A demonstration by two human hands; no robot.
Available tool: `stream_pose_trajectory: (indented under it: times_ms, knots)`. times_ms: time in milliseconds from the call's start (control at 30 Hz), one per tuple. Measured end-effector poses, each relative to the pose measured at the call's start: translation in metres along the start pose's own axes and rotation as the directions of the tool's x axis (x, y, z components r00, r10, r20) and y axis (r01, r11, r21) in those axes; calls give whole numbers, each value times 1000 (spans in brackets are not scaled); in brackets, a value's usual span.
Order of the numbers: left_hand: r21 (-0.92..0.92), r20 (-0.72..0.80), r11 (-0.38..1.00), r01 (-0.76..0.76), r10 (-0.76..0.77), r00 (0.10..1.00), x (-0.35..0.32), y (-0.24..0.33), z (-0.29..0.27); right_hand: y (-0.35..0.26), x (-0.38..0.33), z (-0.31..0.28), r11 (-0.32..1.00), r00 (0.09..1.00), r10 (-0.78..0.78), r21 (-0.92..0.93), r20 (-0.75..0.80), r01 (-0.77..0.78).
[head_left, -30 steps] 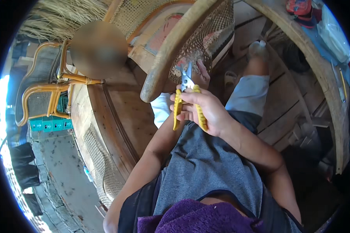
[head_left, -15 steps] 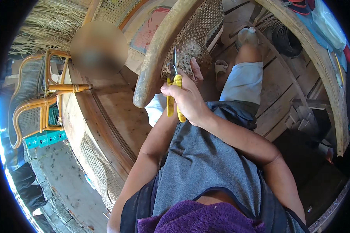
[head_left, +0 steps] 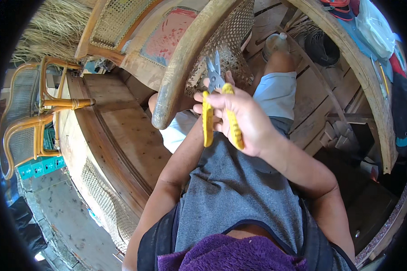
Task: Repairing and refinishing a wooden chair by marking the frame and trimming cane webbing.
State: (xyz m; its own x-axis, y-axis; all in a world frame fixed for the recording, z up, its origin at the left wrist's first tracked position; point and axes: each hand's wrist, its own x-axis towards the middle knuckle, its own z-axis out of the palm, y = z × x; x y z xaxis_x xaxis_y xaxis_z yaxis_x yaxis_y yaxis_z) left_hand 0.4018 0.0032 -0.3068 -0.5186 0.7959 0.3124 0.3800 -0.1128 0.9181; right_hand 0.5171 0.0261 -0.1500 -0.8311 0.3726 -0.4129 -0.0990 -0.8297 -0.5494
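My right hand (head_left: 251, 118) is closed around yellow-handled shears (head_left: 233, 122), whose handles are spread and whose blades stand apart, tips pointing away from me. Below the blades, over my lap, lies woven cane webbing (head_left: 228, 34) with a ragged, torn edge. It belongs to a piece with a thick, worn, curved wooden rail (head_left: 185, 58). My left arm reaches up beneath the shears. Of my left hand (head_left: 229, 77) only a bit of finger shows beside the webbing's ragged edge; the rest is hidden behind my right hand.
Left of me is a wooden platform (head_left: 122, 131) with cane sheet (head_left: 105, 189) along its side. Rattan chairs (head_left: 45, 104) stand farther left. Ahead are a cane-backed chair (head_left: 117, 22) and a red-patched seat (head_left: 169, 31). A curved wooden beam (head_left: 352, 58) arcs on the right, near a black bucket (head_left: 322, 47).
My right hand has drawn the shears slightly back and right, and their handles and blades have spread open. The view has shifted a little.
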Motion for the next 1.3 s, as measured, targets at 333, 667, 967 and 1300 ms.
stream_pose_trajectory:
  times_ms: [333,667,967,1300]
  knots:
    - [-22,25,1000,-3,3,1000,-3,-3,0,-9,35,19,1000,996,26,-12,-86,-28]
    - [-52,53,999,-7,10,999,4,-3,21,-2,14,-3,986,998,-63,-154,-21,59]
    - [-53,72,998,-20,23,997,13,1,25,-22,25,2,998,993,0,-59,-116,-6]
    - [-60,37,997,-49,51,998,13,6,38,6,59,6,931,933,-334,-202,-137,304]
